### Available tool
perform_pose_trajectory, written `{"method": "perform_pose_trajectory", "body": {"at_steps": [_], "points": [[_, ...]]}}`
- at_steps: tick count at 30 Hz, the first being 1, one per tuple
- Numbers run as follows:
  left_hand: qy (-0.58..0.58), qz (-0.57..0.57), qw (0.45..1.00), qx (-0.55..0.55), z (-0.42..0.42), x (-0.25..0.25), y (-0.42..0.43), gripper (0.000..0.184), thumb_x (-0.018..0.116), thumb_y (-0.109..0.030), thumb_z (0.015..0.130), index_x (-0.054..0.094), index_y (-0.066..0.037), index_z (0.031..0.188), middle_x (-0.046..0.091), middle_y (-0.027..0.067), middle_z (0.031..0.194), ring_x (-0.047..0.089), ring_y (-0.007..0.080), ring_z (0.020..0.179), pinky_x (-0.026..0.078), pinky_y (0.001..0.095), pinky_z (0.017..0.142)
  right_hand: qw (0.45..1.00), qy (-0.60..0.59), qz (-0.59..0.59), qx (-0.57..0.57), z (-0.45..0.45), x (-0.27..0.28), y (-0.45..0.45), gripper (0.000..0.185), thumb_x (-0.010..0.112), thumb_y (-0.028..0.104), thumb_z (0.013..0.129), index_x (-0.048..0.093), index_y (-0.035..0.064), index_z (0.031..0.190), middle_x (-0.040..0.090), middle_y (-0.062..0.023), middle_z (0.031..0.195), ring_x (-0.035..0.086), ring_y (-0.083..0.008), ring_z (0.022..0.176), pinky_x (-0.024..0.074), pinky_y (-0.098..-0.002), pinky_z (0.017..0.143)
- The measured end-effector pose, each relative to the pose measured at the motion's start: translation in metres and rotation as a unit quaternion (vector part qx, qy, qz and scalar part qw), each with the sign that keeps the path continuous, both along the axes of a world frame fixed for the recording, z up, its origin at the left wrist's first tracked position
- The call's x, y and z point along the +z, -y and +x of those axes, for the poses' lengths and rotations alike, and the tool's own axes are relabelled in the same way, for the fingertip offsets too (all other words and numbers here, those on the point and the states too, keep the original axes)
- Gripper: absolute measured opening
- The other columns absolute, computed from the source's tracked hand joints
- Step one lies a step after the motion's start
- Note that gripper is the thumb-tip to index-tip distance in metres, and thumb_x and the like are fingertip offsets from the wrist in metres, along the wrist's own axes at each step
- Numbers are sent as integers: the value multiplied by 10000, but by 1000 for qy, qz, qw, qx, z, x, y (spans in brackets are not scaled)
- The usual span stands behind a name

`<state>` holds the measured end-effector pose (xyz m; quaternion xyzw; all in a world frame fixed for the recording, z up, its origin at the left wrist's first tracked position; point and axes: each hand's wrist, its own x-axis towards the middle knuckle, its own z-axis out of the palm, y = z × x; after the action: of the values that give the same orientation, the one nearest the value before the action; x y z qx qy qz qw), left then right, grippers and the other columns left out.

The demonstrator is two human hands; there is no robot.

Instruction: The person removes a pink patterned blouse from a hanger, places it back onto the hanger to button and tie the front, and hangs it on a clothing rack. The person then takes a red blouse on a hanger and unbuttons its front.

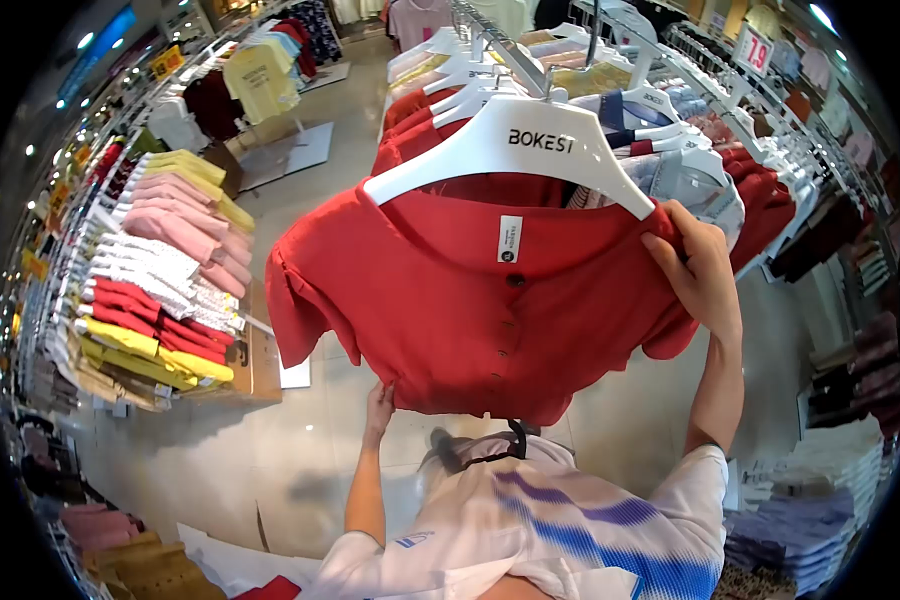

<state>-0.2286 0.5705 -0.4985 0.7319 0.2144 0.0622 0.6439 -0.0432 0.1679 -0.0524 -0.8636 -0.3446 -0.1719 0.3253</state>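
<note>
A red short-sleeved blouse (420, 290) with a row of dark buttons and a white neck label (510, 240) hangs in front of me. It is on a white hanger (510, 150) printed BOKESI, whose hook meets the metal rail (505, 45). My right hand (698, 265) grips the blouse's shoulder at the right end of the hanger, thumb in front and fingers behind. Down at the lower left hem, my left hand (381, 406) pinches the cloth between its fingers. Part of that hand is hidden by the fabric.
More red garments (410, 110) hang close behind the blouse, and light blue ones (690, 180) to their right. Folded clothes (160, 320) are stacked on a shelf at the left. A price sign (753, 50) stands over the right rack. Tiled floor (300, 450) lies below.
</note>
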Motion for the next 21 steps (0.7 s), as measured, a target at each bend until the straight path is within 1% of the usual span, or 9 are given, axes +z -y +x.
{"method": "perform_pose_trajectory", "body": {"at_steps": [1, 5, 7, 8, 12, 13, 16, 19, 21], "points": [[-17, -6, 1000, -3, -4, 8, 1, 170, 456, -95, 1007, 589, -37, 1096, 506, -7, 710, 438, 80, 568, 406, 274, 528, 1000, 9, 8, 29, 2, -1, 0, 186, 680, 116, 871, 564, 7, 967, 566, -193, 722, 529, -399, 653, 420, -389, 584], [83, 123, 988, -28, -19, -8, -20, 171, 493, -121, 995, 584, -41, 1115, 585, 40, 776, 519, 163, 653, 440, 332, 604, 999, -4, 3, 50, 3, -3, 0, 206, 679, 144, 873, 560, 8, 973, 578, -201, 735, 548, -415, 682, 426, -405, 593], [40, 435, 886, -154, -28, 34, -20, 198, 558, -168, 966, 587, -40, 1115, 642, 115, 868, 592, 282, 789, 467, 401, 699, 998, -1, 18, 67, 6, -6, 1, 209, 680, 149, 872, 563, 12, 977, 586, -198, 739, 557, -413, 683, 431, -405, 596], [-220, 461, 857, -65, -33, 98, 16, 242, 610, -211, 936, 597, -10, 1071, 664, 166, 977, 611, 352, 954, 483, 435, 775, 997, 3, 31, 74, 6, -8, 0, 211, 681, 154, 871, 566, 15, 981, 595, -196, 743, 566, -411, 684, 436, -406, 599], [-38, 270, 937, -220, -30, 283, 84, 260, 629, -206, 931, 590, 49, 968, 654, 180, 1076, 660, 359, 978, 526, 388, 797, 995, 2, 28, 100, 5, -11, -7, 210, 678, 158, 872, 572, 24, 995, 607, -189, 746, 580, -403, 683, 447, -409, 603], [87, 220, 946, -222, -26, 306, 98, 228, 636, -162, 927, 579, 48, 993, 659, 165, 1058, 675, 316, 935, 529, 361, 780, 994, 14, 26, 104, 4, -12, -10, 206, 677, 159, 873, 574, 29, 994, 610, -182, 744, 585, -395, 677, 448, -408, 596], [297, 69, 951, -56, 3, 341, 152, 245, 649, -38, 908, 523, 37, 1104, 668, 132, 1011, 678, 200, 885, 523, 302, 762, 992, 25, 23, 119, -1, -18, -17, 199, 676, 165, 874, 576, 40, 991, 614, -168, 742, 596, -376, 663, 451, -405, 583], [346, 75, 931, 95, 49, 351, 168, 313, 634, -32, 919, 460, 52, 1164, 666, 130, 1027, 661, 189, 903, 521, 315, 784, 992, 48, 30, 111, -11, -25, -23, 195, 690, 171, 861, 579, 57, 974, 620, -135, 745, 615, -337, 647, 466, -387, 564], [324, 186, 918, 133, 67, 348, 166, 303, 632, -35, 921, 453, 53, 1150, 658, 130, 1048, 663, 169, 777, 529, 295, 695, 990, 80, 40, 111, -16, -33, -25, 192, 693, 164, 856, 580, 63, 974, 624, -126, 755, 625, -322, 649, 468, -383, 558]]}}
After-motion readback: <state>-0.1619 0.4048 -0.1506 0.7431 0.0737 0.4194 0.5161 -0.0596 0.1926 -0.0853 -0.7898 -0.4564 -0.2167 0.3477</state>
